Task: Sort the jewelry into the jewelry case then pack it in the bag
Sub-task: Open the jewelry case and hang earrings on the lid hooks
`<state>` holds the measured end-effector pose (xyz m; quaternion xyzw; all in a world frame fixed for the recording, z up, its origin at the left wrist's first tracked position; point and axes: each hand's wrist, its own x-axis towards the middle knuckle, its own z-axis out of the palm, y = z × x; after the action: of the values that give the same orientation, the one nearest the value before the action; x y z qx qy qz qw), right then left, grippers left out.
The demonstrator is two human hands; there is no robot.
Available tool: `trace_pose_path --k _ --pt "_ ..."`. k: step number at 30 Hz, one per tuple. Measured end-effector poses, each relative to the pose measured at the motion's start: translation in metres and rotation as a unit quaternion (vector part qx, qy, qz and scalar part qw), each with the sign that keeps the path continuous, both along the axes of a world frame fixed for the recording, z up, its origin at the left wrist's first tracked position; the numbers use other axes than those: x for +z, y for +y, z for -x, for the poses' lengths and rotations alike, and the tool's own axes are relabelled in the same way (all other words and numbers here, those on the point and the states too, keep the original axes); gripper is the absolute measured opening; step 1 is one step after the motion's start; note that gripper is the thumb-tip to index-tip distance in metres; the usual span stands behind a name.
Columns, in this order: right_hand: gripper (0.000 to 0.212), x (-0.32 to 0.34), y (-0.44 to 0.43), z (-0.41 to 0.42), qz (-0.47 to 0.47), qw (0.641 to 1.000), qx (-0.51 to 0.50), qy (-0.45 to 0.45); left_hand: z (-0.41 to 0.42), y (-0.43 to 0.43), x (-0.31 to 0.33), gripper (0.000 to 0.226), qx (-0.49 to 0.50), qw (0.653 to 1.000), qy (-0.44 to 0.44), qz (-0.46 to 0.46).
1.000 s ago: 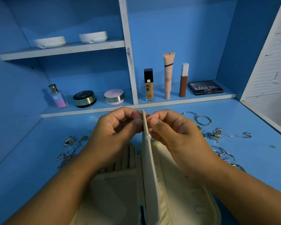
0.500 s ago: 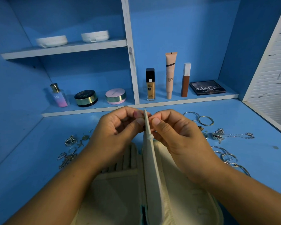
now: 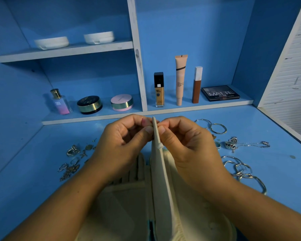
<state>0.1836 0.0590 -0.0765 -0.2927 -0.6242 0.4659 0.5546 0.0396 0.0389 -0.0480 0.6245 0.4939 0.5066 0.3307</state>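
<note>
Lining the low blue shelf point(image 3: 215, 106) behind your hands were a pink-tinted perfume bottle point(image 3: 60, 102), a black-and-gold round compact point(image 3: 89, 104), a pink round compact point(image 3: 122, 102), a black-capped foundation bottle point(image 3: 159, 89), a tall beige tube point(image 3: 180, 79), a brown white-capped tube point(image 3: 197, 85) and a dark MATTE eyeshadow palette point(image 3: 220, 93). Silver rings and charms point(image 3: 71, 159) lay scattered on the blue tabletop point(image 3: 33, 162) left of your left hand point(image 3: 122, 145). Silver hoops point(image 3: 214, 127), a thin chain point(image 3: 247, 145) and wavy silver bangles point(image 3: 241, 169) lay right of your right hand point(image 3: 186, 145). Hands and forearms hid much of the cream fabric jewelry case point(image 3: 129, 206), which lay open on the tabletop right in front of you. Its stiff cream middle panel point(image 3: 161, 180) stood upright on edge. Both hands had fingers curled, each thumb and forefinger pinching the panel's top edge from opposite sides. Ridged ring rolls point(image 3: 134, 173) showed under your left hand.
</note>
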Motion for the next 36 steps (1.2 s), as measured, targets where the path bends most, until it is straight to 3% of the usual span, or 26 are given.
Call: trace_pose_path --k 8,13,21,28,30,33,36 --pt "0.015 0.003 -0.005 -0.002 -0.014 0.999 -0.019 -0.027 -0.001 0.000 0.001 0.032 0.004 1.000 -0.015 0.008" --pt "0.013 0.003 -0.004 -0.002 0.039 0.999 -0.007 0.034 -0.001 0.000 0.000 0.030 0.009 1.000 -0.014 0.010" --pt "0.009 0.010 -0.001 -0.005 0.139 0.989 0.033 0.030 -0.001 0.001 0.000 0.029 0.007 1.000 -0.025 0.016" --pt "0.010 0.023 0.028 -0.044 0.231 0.951 0.135 -0.154 -0.003 0.003 -0.003 0.035 0.001 0.998 -0.056 0.008" --pt "0.008 0.030 0.028 -0.053 0.164 0.939 0.123 -0.277 -0.002 0.003 -0.005 0.026 0.001 0.998 -0.055 0.009" --pt "0.004 0.038 0.024 -0.064 0.035 0.857 0.104 -0.503 -0.002 0.004 -0.006 0.022 0.006 0.999 -0.053 0.010" --pt "0.005 0.038 0.016 -0.063 0.016 0.812 0.121 -0.571 -0.001 0.003 -0.005 0.018 0.010 0.999 -0.044 0.015"
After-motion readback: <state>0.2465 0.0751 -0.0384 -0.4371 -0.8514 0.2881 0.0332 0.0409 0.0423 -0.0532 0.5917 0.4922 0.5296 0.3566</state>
